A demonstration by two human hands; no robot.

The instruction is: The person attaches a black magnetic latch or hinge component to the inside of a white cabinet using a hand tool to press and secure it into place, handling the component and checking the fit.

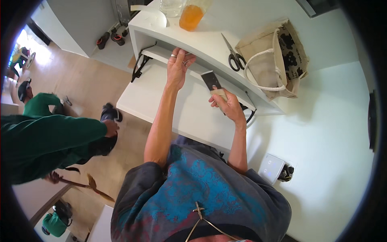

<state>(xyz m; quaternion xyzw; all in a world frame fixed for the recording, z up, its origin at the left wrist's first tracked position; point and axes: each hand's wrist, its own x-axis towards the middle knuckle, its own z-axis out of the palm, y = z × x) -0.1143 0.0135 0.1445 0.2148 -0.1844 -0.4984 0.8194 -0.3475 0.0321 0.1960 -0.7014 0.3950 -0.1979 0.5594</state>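
My left hand (177, 68) reaches up to the narrow white board (152, 53) inside the cabinet's opening, its ringed fingers curled at the edge around something I cannot make out. My right hand (227, 105) grips a scraper (211, 82) with a wide dark blade and a pale, wrapped-looking handle, raised just right of my left hand. Below both hands is the folded-down white flap (145, 101) on black hinges. On the cabinet top (209, 36) lie black-handled scissors (234, 59) beside a canvas bag (264, 70).
A container of orange liquid (189, 18) stands on the cabinet. A co-worker in green (52, 137) is close at my left with a broom (96, 187); other people are farther off. Shoes (103, 40) lie at the back. A loose switch plate (271, 168) hangs from the right wall.
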